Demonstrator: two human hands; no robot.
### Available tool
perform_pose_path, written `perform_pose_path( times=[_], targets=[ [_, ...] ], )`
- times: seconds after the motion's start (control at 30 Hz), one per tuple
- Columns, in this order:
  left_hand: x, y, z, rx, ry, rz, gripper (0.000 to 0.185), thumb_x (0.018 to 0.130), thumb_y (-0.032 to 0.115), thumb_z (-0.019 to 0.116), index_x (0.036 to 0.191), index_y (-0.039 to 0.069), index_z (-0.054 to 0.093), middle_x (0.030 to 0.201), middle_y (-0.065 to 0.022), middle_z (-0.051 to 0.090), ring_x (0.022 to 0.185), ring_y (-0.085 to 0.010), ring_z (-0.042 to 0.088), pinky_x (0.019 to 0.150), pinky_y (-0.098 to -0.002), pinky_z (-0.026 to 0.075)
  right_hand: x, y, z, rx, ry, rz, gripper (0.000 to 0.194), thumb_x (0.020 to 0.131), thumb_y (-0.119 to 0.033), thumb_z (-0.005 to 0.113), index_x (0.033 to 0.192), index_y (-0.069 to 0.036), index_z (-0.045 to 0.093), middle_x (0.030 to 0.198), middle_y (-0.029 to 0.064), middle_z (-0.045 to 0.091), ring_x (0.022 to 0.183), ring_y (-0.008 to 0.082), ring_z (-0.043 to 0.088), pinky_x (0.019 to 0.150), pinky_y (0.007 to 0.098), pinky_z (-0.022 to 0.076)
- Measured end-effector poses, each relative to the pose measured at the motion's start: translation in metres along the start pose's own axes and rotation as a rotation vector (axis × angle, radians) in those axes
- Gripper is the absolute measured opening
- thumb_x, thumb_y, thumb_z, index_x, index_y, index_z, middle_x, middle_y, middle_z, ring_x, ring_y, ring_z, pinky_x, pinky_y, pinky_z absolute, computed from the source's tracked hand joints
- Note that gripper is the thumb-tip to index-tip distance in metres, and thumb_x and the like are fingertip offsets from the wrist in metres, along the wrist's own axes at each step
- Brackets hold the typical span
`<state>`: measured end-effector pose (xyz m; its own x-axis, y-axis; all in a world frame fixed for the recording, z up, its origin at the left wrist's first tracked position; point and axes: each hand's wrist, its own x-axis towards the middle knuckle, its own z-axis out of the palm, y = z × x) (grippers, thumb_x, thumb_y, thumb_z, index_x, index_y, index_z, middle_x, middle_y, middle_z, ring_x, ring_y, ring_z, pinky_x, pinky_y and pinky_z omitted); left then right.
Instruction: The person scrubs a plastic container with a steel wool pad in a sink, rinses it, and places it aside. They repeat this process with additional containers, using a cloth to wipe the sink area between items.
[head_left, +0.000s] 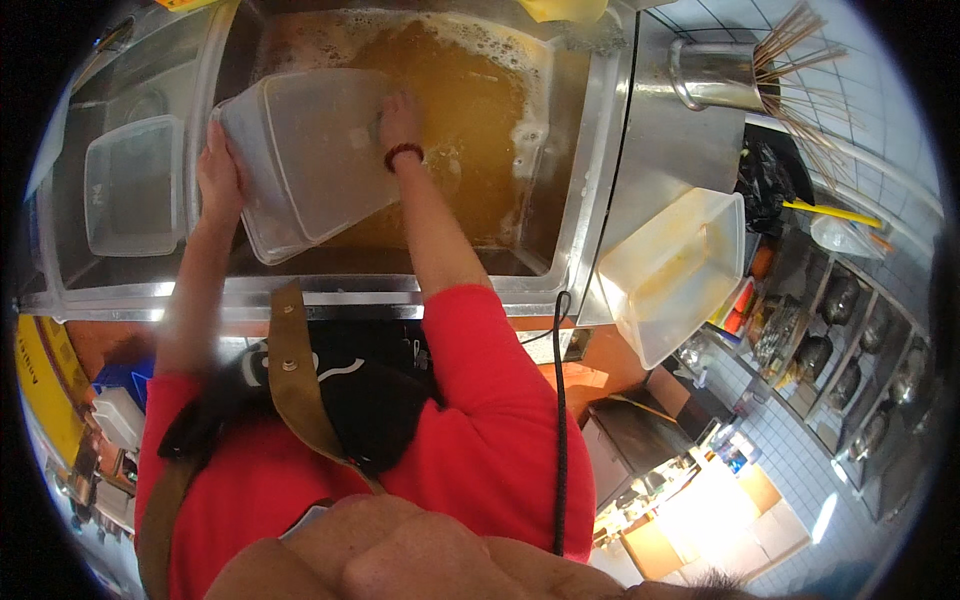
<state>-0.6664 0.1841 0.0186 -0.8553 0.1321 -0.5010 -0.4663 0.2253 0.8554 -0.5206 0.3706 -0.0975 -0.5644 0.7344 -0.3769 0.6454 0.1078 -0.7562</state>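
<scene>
A translucent plastic tub (322, 150) lies tilted over a steel sink (562, 180) of brownish, foamy water. My left hand (219, 174) grips its left rim, thumb against the wall. My right hand (401, 124), with a dark red beaded bracelet at the wrist, is at the tub's right side, over the water; its fingers blur, and what lies under them is hard to make out. In the left basin sits a smaller translucent container (135, 186). Another clear tub (675, 274), with yellowish residue inside, stands tilted at the right edge of the counter.
A steel canister (716, 75) holding thin wooden sticks lies at the upper right of the view, by the tiled wall. Near it is a black plastic bag (765, 180). A rack (847, 345) with steel utensils hangs at the right. The sink's front rim (360, 289) runs before my body.
</scene>
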Motion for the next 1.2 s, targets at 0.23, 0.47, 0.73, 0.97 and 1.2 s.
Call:
perform_pose_path(
  times=[0.23, 0.47, 0.73, 0.97, 1.2],
  targets=[
    [0.015, 0.003, -0.008, -0.189, 0.011, -0.127, 0.039, 0.090, 0.043, 0.045, 0.064, 0.014, 0.044, 0.048, 0.0025, 0.038, 0.035, -0.0105, 0.032, 0.033, -0.0260, 0.028, -0.137, -0.108, -0.016, 0.150, 0.050, -0.626, 0.035, 0.087, -0.020, 0.042, 0.116, -0.002, 0.051, 0.123, 0.0183, 0.047, 0.119, 0.0352, 0.038, 0.102, 0.0432, 0.0266],
    [0.009, -0.013, -0.026, -0.340, -0.079, -0.258, 0.032, 0.091, 0.038, 0.046, 0.069, 0.015, 0.047, 0.054, 0.0034, 0.042, 0.041, -0.0096, 0.040, 0.037, -0.0207, 0.038, -0.077, -0.015, -0.061, 0.242, -0.108, 0.313, 0.041, 0.090, -0.034, 0.039, 0.108, -0.001, 0.057, 0.109, 0.0169, 0.057, 0.096, 0.0320, 0.055, 0.085, 0.0402, 0.0410],
    [-0.011, -0.029, 0.000, -0.563, -0.010, -0.409, 0.031, 0.094, 0.038, 0.039, 0.079, 0.012, 0.048, 0.067, 0.0034, 0.046, 0.056, -0.0109, 0.046, 0.046, -0.0251, 0.044, -0.033, 0.055, -0.025, 0.561, 0.501, 0.358, 0.044, 0.093, -0.030, 0.036, 0.123, 0.000, 0.045, 0.123, 0.0195, 0.047, 0.111, 0.0326, 0.046, 0.095, 0.0386, 0.0335],
    [-0.034, -0.027, 0.019, -0.531, -0.023, -0.190, 0.037, 0.094, 0.040, 0.035, 0.078, 0.009, 0.046, 0.066, -0.0019, 0.045, 0.056, -0.0168, 0.046, 0.048, -0.0276, 0.043, -0.134, -0.047, -0.012, 0.483, 0.556, -0.119, 0.039, 0.095, -0.019, 0.034, 0.128, 0.002, 0.038, 0.132, 0.0192, 0.036, 0.123, 0.0319, 0.033, 0.100, 0.0373, 0.0273],
    [-0.058, 0.005, 0.048, -0.176, -0.195, 0.137, 0.038, 0.095, 0.037, 0.035, 0.084, 0.003, 0.049, 0.078, -0.0055, 0.053, 0.062, -0.0157, 0.048, 0.057, -0.0317, 0.043, -0.176, -0.114, -0.053, -0.419, 0.566, -0.705, 0.034, 0.083, -0.013, 0.053, 0.115, -0.003, 0.051, 0.126, 0.0127, 0.043, 0.118, 0.0319, 0.041, 0.094, 0.0442, 0.0319]
  ],
)
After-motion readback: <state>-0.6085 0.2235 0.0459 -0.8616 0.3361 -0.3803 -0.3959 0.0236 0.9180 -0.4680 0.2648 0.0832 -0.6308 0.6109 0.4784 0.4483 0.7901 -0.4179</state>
